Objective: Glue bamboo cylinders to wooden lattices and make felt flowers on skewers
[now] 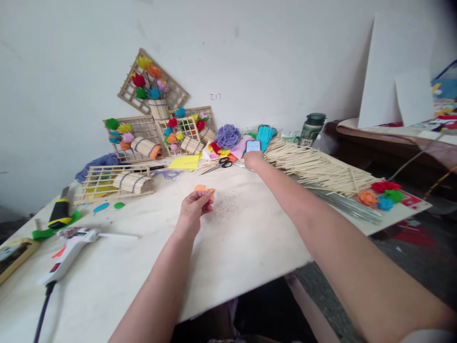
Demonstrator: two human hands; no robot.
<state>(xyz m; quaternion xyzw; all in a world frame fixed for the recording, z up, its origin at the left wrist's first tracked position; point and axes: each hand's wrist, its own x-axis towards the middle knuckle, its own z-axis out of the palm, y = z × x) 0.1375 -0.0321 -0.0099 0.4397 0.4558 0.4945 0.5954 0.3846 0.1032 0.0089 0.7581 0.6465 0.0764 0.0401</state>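
My left hand is closed on a small orange piece above the middle of the table. Farther back, my right hand is at the lower edge of a phone with a lit screen; its fingertips are hard to make out. Black-handled scissors lie just left of my right hand. Behind them are a purple yarn bundle and blue material.
Wooden sticks and wires spread across the right side. A glue gun and a yellow-black cutter lie left. Stick lattices with colourful flowers lean on the wall. A green bottle stands behind.
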